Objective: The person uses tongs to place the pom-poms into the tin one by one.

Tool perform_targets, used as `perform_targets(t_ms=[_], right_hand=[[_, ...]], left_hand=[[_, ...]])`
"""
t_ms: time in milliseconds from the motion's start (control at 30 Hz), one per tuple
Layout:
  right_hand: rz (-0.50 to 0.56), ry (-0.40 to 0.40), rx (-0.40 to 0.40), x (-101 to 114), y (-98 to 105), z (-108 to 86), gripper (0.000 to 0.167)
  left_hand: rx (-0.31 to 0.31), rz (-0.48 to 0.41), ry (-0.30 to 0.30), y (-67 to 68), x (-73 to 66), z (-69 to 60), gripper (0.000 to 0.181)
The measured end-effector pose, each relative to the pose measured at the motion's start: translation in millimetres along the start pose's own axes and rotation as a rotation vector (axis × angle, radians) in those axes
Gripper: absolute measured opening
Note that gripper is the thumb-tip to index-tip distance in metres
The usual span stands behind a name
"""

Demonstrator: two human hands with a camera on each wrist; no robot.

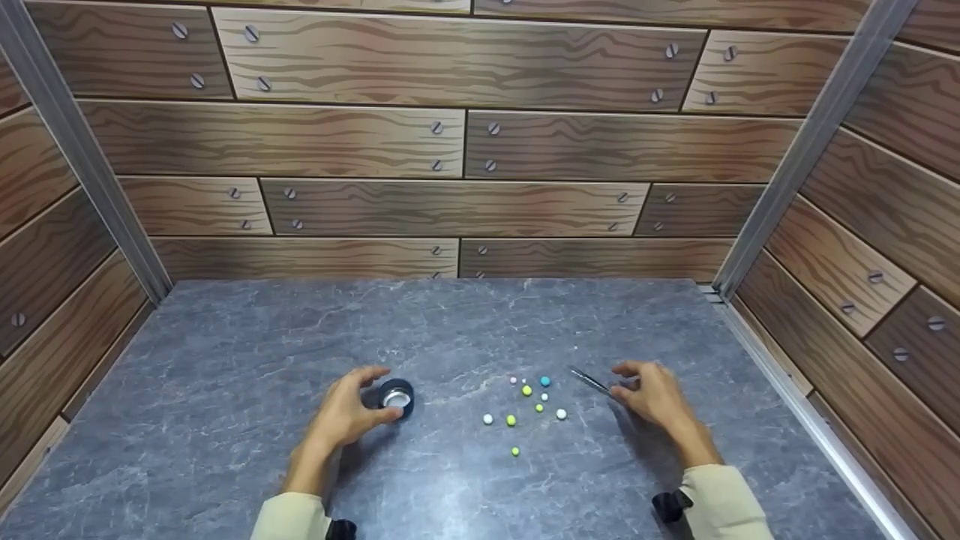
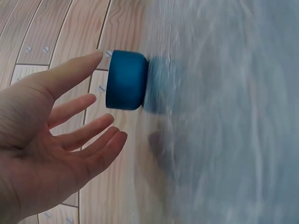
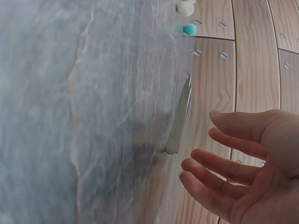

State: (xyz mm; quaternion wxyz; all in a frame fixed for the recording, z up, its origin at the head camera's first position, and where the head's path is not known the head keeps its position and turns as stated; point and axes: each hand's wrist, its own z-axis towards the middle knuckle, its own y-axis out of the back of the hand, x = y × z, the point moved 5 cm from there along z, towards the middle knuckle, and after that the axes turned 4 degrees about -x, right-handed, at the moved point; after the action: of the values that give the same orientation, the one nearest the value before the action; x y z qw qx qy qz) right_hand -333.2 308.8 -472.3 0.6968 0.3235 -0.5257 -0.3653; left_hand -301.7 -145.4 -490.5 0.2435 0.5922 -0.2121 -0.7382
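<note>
A small round dark-blue container (image 1: pixel 396 397), pale inside, stands on the grey marbled tabletop (image 1: pixel 262 337); its side looks bright blue in the left wrist view (image 2: pixel 126 80). My left hand (image 1: pixel 346 406) is beside it, thumb and fingers spread, and holds nothing. In the left wrist view the fingertips are apart from the container. Metal tweezers (image 1: pixel 590 380) with a bent tip lie on the table at the right. By their rear end my right hand (image 1: pixel 654 394) hovers with fingers loosely bent, a gap showing between it and the tweezers (image 3: pixel 180 116) in the right wrist view.
Several small balls lie scattered between the hands, among them a blue ball (image 1: pixel 545 382), a white ball (image 1: pixel 488 419) and a yellow-green ball (image 1: pixel 515 451). Wood-patterned walls (image 1: pixel 360 142) with metal corner posts (image 1: pixel 806 135) enclose the table at the back and sides.
</note>
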Motion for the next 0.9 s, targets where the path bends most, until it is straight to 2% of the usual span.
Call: perform_targets(t_ms=[167,400,633,900], right_hand=[[0.001,0.002,-0.003,0.1,-4.8,3.3,0.030],[0.007,0.088,-0.041,2.3,-10.2,8.4,0.027],[0.008,0.025,0.016,3.5,-16.8,14.1,0.026],[-0.023,0.014,0.028,7.2,-24.5,21.0,0.020]], left_hand=[[0.016,-0.039,0.022,-7.1,-1.1,2.8,0.062],[0.029,-0.071,0.048,-12.1,0.6,3.3,0.062],[0.028,-0.087,0.086,-13.7,0.8,4.9,0.060],[0.021,-0.092,0.105,-14.1,1.5,4.8,0.054]])
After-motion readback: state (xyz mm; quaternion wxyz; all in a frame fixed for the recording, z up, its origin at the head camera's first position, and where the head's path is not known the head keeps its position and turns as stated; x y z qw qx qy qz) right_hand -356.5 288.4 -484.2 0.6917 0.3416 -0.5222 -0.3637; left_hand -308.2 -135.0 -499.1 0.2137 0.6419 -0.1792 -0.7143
